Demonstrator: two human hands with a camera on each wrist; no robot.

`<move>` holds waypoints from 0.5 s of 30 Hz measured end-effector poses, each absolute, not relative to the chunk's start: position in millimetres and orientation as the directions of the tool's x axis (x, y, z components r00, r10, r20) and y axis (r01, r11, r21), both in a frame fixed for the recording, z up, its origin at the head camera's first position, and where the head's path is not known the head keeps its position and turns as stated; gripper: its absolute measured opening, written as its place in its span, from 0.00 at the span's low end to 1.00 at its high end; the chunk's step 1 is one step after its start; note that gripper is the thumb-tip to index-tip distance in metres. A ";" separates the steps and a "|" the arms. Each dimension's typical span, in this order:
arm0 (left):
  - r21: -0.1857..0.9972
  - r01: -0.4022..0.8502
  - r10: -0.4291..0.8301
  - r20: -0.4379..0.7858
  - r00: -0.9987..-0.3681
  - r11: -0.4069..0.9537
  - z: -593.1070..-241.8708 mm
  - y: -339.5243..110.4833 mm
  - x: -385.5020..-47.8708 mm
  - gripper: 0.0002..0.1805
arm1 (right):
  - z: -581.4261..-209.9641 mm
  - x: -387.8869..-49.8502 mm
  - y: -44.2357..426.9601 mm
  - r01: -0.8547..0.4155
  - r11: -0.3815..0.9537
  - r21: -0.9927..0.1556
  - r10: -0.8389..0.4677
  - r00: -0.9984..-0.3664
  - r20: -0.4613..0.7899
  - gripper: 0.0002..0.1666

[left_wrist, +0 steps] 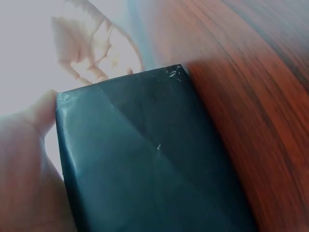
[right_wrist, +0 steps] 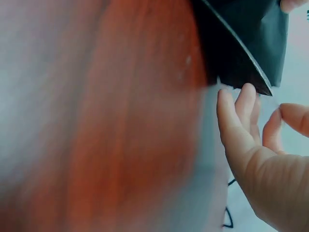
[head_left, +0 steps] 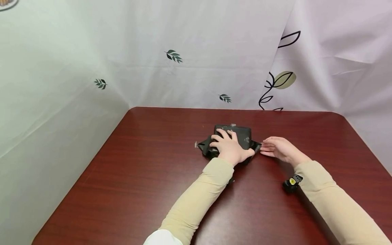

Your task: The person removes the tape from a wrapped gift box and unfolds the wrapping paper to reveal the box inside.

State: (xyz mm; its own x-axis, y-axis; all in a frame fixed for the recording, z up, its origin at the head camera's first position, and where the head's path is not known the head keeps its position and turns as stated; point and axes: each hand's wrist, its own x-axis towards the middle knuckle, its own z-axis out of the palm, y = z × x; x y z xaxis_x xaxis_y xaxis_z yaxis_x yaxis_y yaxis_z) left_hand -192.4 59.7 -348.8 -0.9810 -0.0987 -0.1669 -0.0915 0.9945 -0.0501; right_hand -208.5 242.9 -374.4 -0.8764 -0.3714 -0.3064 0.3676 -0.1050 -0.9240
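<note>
A box wrapped in black paper (head_left: 242, 132) lies on the table, its paper folded out into pointed flaps at the sides. My left hand (head_left: 230, 149) rests on top of it with fingers spread; in the left wrist view its thumb (left_wrist: 43, 113) touches the box's edge. At the right flap (head_left: 255, 147) is my right hand (head_left: 281, 148). The right wrist view has its thumb and a finger meeting just past the flap's tip (right_wrist: 263, 87), pinching what looks like a small clear piece of tape; the other fingers reach under the flap.
Small clear bits, seemingly tape, stick out at the left flap (head_left: 196, 144) and at the box's far edge (head_left: 233, 125). The reddish-brown table (head_left: 128, 177) meets a white leaf-patterned curtain (head_left: 196, 81) at the back and left.
</note>
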 end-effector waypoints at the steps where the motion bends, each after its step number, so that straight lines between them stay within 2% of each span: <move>1: -0.049 -0.095 -0.102 -0.171 -0.980 0.994 -348.8 59.2 -193.1 0.61 | -376.0 -208.3 244.9 0.372 -0.094 -0.923 -0.371 -0.874 -0.314 0.17; 5: -0.044 -0.107 -0.113 -0.181 -0.977 0.993 -348.8 58.8 -194.0 0.61 | -381.6 -207.5 251.0 0.393 -0.100 -0.914 -0.381 -0.864 -0.329 0.16; 10: -0.036 -0.099 -0.104 -0.190 -0.976 0.994 -347.3 60.3 -192.8 0.60 | -380.1 -209.2 257.2 0.412 -0.204 -0.888 -0.380 -0.869 -0.316 0.17; 15: -0.034 -0.103 -0.107 -0.190 -0.976 0.994 -346.5 58.3 -192.1 0.60 | -371.5 -212.2 257.4 0.313 -0.186 -0.932 -0.295 -0.922 -0.251 0.19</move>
State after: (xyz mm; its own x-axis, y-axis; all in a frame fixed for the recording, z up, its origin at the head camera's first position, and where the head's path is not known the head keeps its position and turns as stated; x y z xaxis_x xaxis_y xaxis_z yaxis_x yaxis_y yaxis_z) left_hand -192.1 58.3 -346.5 -0.9758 -0.1073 -0.1904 -0.1027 0.9941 -0.0338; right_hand -212.2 257.4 -371.5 -0.9222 -0.2945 -0.2506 0.3125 -0.1859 -0.9316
